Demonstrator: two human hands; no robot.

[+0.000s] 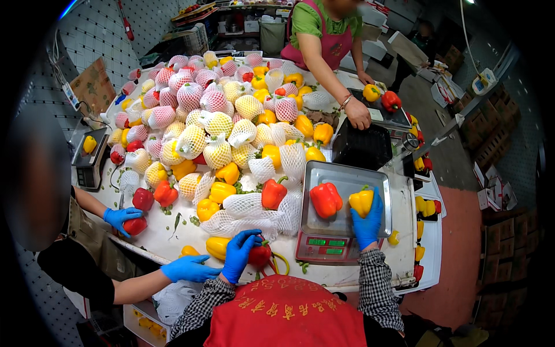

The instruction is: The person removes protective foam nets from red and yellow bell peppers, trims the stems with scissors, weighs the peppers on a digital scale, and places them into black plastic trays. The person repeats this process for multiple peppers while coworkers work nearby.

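Blue gloves cover both my hands. My right hand [368, 221] grips a yellow bell pepper [361, 202] on the steel pan [341, 228] of a digital scale, where a red bell pepper [325, 200] lies to its left. Near the table's front edge, the fingers of my left hand [239, 254] curl against another red bell pepper [260, 255], partly hidden by the hand. A long yellow pepper [217, 247] lies just left of that hand. Lit green displays show on the scale's red base [325, 248].
Bell peppers in foam nets [217, 124] heap across the table. At left, a co-worker's gloved hand [121, 218] holds a red pepper; their other hand [191, 269] is beside mine. Across, a person in a pink apron [324, 34] touches a black tray [361, 144]. Another scale [89, 165] stands left.
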